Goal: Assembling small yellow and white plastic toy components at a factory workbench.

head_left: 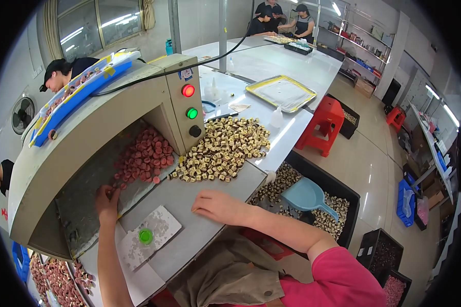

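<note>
My left hand (107,203) reaches under the arched opening of a beige machine (161,82). Its fingers are curled together at the near edge of a heap of small red round pieces (146,153); what they pinch, if anything, is hidden. On the grey worktop, my right hand (215,206) is closed, fingertips together, and its grip is too small to make out. Beyond it lies a pile of small cream-and-dark-brown pieces (223,151). Between my forearms, a green round object (145,236) rests on a whitish, stained board (161,223).
Blue trays (82,94) sit atop the machine, beside red and green lights. At right, a black bin (351,199) holds pieces and a light-blue scoop (305,195). A red stool (320,124) stands beside the long white table (271,59). Other people work farther off.
</note>
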